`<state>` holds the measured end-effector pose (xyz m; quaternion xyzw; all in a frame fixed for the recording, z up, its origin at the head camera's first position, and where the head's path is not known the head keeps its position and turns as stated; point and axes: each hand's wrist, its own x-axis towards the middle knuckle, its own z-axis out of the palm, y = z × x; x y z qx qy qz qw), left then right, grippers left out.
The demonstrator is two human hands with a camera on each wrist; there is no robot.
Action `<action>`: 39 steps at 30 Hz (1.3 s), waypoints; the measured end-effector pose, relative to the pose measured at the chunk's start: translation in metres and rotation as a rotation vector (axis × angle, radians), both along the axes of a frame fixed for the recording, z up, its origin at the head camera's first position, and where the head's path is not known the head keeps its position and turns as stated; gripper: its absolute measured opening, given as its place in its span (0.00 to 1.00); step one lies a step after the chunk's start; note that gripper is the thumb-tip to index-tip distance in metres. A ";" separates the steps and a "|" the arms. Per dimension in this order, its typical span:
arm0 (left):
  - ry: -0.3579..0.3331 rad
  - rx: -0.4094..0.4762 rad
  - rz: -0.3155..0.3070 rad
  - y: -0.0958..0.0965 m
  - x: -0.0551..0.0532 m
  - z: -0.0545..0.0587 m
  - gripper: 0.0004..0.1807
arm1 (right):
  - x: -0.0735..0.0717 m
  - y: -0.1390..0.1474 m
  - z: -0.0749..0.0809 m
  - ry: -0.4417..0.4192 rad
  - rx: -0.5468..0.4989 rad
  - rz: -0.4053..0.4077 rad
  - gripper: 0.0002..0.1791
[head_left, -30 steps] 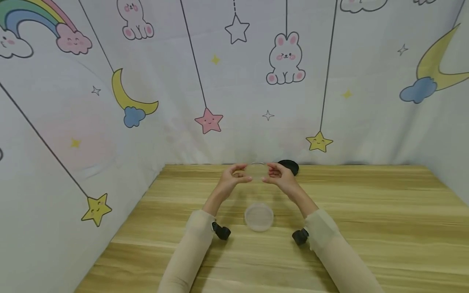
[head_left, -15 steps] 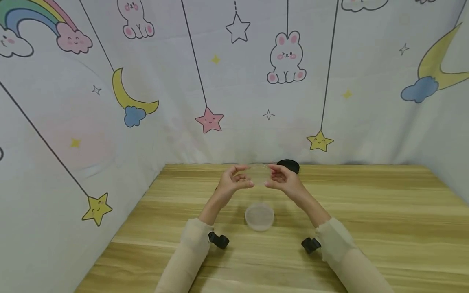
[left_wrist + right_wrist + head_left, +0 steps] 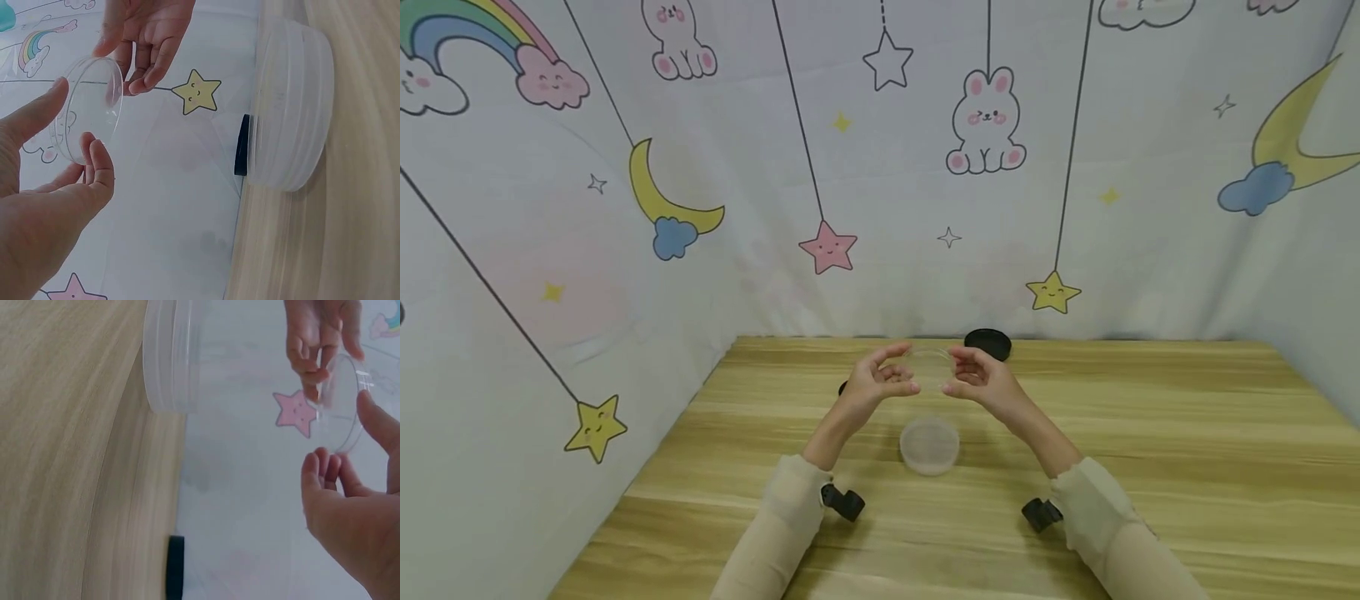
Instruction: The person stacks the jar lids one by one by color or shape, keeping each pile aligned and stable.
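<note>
Between both hands, a clear, shallow petri dish (image 3: 931, 368) is held up above the table, seen nearly edge-on in the wrist views. My left hand (image 3: 880, 377) pinches its left edge, thumb nearer me and fingers on the far side. On the opposite edge, my right hand (image 3: 988, 380) grips it the same way. The wall print shows through the dish (image 3: 94, 112) in the left wrist view. Below it on the table stands a round, translucent, ridged stack or container (image 3: 929, 447), whose layered side (image 3: 290, 106) faces the left wrist camera.
A black round disc (image 3: 988, 343) lies at the table's back edge, behind my right hand. Part of a small dark thing (image 3: 842, 388) peeks out beside my left wrist. A white cartoon-print cloth (image 3: 895, 183) hangs behind the wooden table (image 3: 1150, 450).
Both hands have come slightly down and toward me with the dish, and its tilt has shifted. The forearms have spread a little. The translucent stack stays put.
</note>
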<state>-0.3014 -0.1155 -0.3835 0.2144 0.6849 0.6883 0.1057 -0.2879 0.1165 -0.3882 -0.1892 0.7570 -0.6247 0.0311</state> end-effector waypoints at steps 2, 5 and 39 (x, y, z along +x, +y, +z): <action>0.003 -0.005 -0.003 0.000 0.000 0.000 0.38 | 0.000 0.001 -0.001 0.004 0.000 0.004 0.35; 0.011 -0.017 -0.008 0.000 0.000 -0.001 0.38 | -0.001 0.002 -0.001 0.007 0.001 0.012 0.35; 0.108 -0.381 -0.075 -0.006 0.006 -0.031 0.40 | -0.005 0.012 -0.023 -0.142 0.222 0.204 0.36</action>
